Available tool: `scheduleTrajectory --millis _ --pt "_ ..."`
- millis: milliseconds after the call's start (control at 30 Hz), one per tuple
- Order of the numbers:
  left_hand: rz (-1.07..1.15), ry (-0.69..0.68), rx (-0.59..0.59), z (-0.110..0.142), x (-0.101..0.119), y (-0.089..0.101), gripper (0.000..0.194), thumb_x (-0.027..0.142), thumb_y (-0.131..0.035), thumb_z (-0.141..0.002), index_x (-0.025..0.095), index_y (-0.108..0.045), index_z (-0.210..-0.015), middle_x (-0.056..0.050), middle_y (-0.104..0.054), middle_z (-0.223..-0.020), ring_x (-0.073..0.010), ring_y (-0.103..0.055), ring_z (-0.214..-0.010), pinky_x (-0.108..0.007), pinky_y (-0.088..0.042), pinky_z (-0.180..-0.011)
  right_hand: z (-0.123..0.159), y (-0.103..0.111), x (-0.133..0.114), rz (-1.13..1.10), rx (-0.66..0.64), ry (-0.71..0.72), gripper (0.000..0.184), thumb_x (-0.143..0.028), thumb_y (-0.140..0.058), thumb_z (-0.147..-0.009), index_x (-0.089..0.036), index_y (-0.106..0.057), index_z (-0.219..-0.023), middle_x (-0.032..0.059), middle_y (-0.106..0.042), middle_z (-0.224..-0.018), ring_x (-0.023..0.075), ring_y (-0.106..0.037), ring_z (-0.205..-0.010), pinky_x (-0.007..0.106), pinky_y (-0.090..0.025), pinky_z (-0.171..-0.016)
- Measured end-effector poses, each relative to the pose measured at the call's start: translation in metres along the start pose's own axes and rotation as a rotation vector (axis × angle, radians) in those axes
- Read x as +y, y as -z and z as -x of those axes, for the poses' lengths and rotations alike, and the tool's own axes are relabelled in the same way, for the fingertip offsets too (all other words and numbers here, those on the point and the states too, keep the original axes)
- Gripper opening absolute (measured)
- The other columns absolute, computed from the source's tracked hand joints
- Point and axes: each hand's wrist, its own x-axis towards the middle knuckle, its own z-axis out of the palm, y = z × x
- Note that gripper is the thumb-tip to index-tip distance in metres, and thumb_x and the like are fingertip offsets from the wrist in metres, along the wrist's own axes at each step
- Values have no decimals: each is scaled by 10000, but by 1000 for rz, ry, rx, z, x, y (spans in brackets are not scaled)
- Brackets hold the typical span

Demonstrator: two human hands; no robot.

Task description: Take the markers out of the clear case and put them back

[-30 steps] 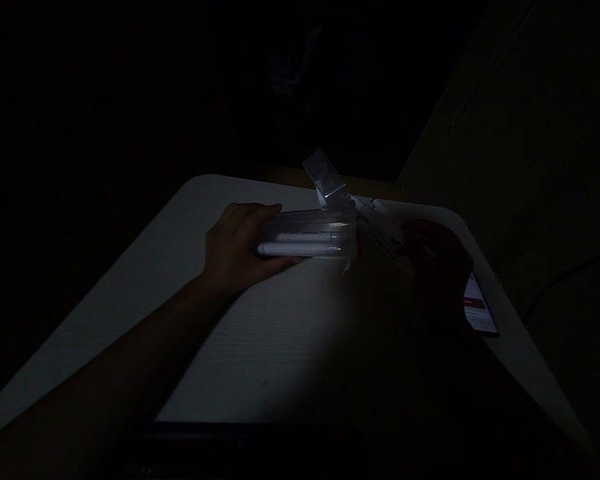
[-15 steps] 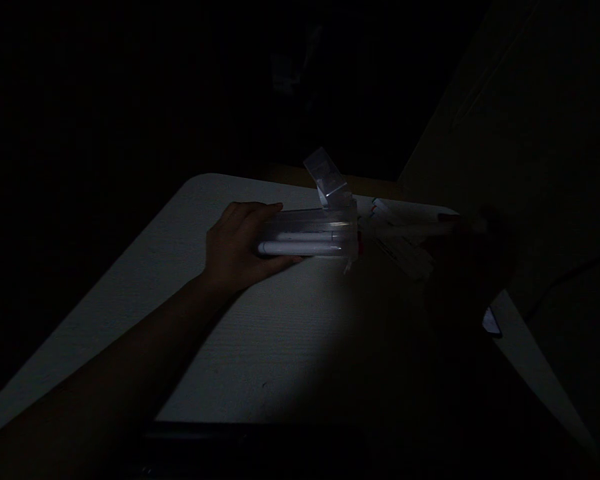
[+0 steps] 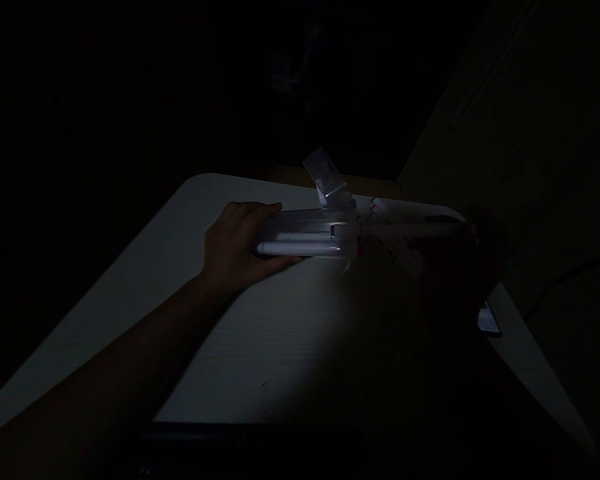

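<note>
My left hand (image 3: 237, 243) is wrapped round the closed end of a clear plastic pen case (image 3: 300, 220), which lies sideways on the white table. Its flap (image 3: 325, 177) stands up at the right-hand mouth. White marker pens (image 3: 300, 248) lie inside, one with a red end at the opening. In deep shadow, my right hand (image 3: 460, 267) grips the far end of another white marker pen (image 3: 405, 230). That marker's tip lies at the mouth of the case, in line with it. The right fingers are barely visible.
Behind the held marker, several more white markers (image 3: 395, 253) lie on the white table (image 3: 220, 373). A phone-like thing with a lit screen (image 3: 489, 319) rests near the right edge. A dark object (image 3: 240, 433) lies along the front edge, and a dark cable (image 3: 565, 277) runs at the right.
My right hand has moved left, bringing the marker's tip up to and into the mouth of the case. My left hand and the case stay almost still.
</note>
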Motion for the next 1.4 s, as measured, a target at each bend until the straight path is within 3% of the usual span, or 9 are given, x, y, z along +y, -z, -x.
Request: scheduleTrajectory --millis 167,300,500,733,933,1100,1400 --pt "-23 -18 11 -1 1 1 722 627 -628 -621 220 -461 -1193 -72 -588 -1050 -267 -552 -964 -442 -477 -801 5 -3 1 -44 -96 62 225 -314 -538 -806 -173 -504 -978 4 -645 -791 86 -595 -563 221 -491 -485" --pt "-21 -25 26 -2 3 2 730 610 -662 -599 207 -476 -1179 -80 -598 -1041 -260 -557 -954 -431 -481 -801 11 -2 -3 103 -223 76 211 -342 -504 -834 -194 -533 -981 12 -639 -867 85 -593 -592 253 -503 -555" --pt "-39 5 -15 -2 4 3 726 615 -657 -605 228 -463 -1188 -68 -590 -1058 -256 -547 -971 -431 -477 -810 14 0 -5 323 -317 101 183 -311 -563 -795 -206 -602 -940 -9 -618 -778 96 -576 -623 248 -470 -573" --pt "-29 -6 -23 -1 1 2 715 650 -568 -665 198 -454 -1207 -53 -571 -1080 -242 -535 -996 -423 -455 -829 13 4 -2 364 -411 104 300 -318 -553 -802 -248 -569 -1093 18 -628 -1023 131 -609 -801 325 -498 -746" --pt "-18 -6 4 -3 5 4 715 629 -625 -624 205 -474 -1179 -71 -589 -1054 -248 -542 -969 -417 -465 -809 16 2 3 347 -497 136 354 -289 -510 -819 -269 -530 -1172 20 -587 -1178 157 -619 -907 359 -494 -831" --pt "-41 26 -45 -2 5 4 710 660 -539 -669 198 -455 -1201 -57 -568 -1090 -246 -531 -1004 -429 -458 -831 19 2 2 406 -499 152 388 -260 -490 -821 -298 -512 -1206 -4 -604 -1162 152 -603 -982 321 -504 -830" --pt "-23 -2 6 -2 4 3 726 612 -651 -607 212 -474 -1186 -73 -597 -1060 -269 -555 -969 -430 -476 -806 19 0 10 365 -681 318 396 -275 -407 -849 -269 -486 -1237 32 -547 -1235 156 -525 -1121 330 -462 -895"
